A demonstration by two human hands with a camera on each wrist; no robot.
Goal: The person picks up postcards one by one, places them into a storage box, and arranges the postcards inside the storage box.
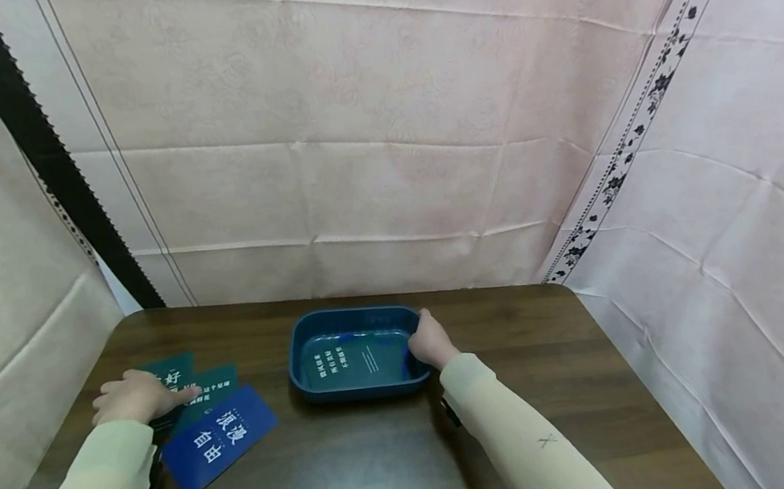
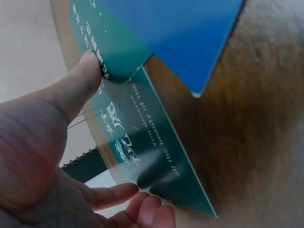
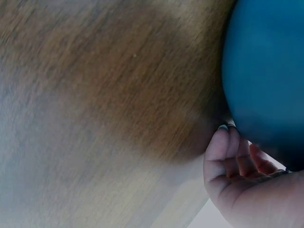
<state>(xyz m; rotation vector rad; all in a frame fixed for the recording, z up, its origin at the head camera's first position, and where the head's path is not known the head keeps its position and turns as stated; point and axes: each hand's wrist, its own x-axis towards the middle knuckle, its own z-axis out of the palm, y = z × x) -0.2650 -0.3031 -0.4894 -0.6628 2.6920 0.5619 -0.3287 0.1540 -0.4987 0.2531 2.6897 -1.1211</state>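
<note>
My left hand (image 1: pixel 135 396) is over a cluster of printed cards at the table's left, thumb and fingers spread. In the left wrist view, its fingertips touch the edge of a dark green card (image 2: pixel 152 142), and its thumb reaches over a second green card (image 2: pixel 121 40). A blue card (image 1: pixel 221 440) with white characters overlaps that second one. My right hand (image 1: pixel 432 341) grips the right rim of a dark blue tray (image 1: pixel 361 391), thumb on the inner side and fingers outside. Inside the tray is a green card (image 1: pixel 350 362), with bits of blue showing around it.
The brown wooden table (image 1: pixel 540 397) has a back edge against a pale hanging cloth (image 1: pixel 382 157). More cloth (image 1: pixel 747 236) hangs at the right, beside a floral-patterned border strip. A black band (image 1: pixel 53 138) runs down at the left.
</note>
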